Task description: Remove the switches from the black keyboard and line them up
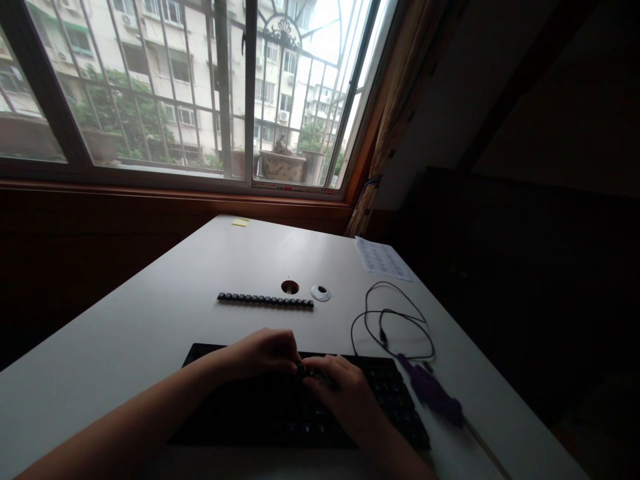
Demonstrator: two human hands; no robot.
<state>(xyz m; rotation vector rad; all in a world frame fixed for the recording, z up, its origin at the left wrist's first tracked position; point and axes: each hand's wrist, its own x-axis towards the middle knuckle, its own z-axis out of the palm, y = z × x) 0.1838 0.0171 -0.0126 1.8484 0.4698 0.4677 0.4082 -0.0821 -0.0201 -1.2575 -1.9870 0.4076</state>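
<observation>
A black keyboard (250, 413) lies across the near part of the white table, with both hands over its upper middle. My left hand (270, 348) is closed, thumb and fingers pinched on a small dark keycap (301, 370) at the point where the hands meet. My right hand (345, 383) is closed too, its fingers curled round something small and dark that I cannot make out. Beyond the keyboard, a straight row of black keycaps (265, 301) stands on the table. Much of the keyboard is hidden by the arms and deep shadow.
A black cable (367, 327) lies looped behind the keyboard's right side. To the right rests a purple duster (435, 393) with a thin stick. Farther back are a round table hole (290, 287), its white ring cover (321, 293), printed paper (384, 259) and yellow sticky notes (241, 222).
</observation>
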